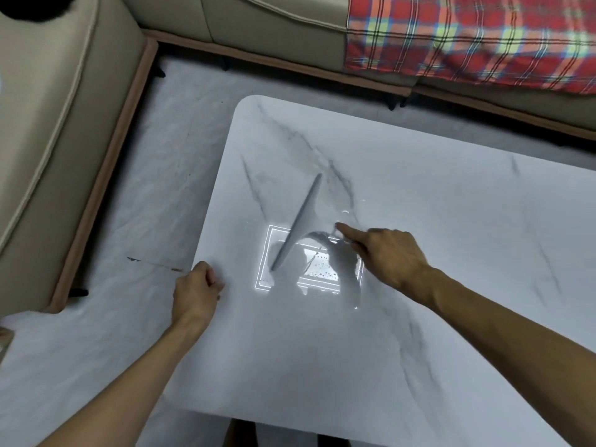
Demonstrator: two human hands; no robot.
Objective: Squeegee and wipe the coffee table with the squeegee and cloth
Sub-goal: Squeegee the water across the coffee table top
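Marble coffee table (451,195), squeegee (303,217) blade-down on its wet middle.
Right hand (390,256) grips the handle, forefinger extended, likely steering pressure; left hand (195,293), fingers curled, sits at the table's edge, probably bracing, grip unclear.

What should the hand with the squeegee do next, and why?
Probably drag the squeegee across the puddle toward the near left edge of the coffee table. The right hand holds its handle, the blade sits in the water, and shiny wet patches show beside it. No cloth is in view.
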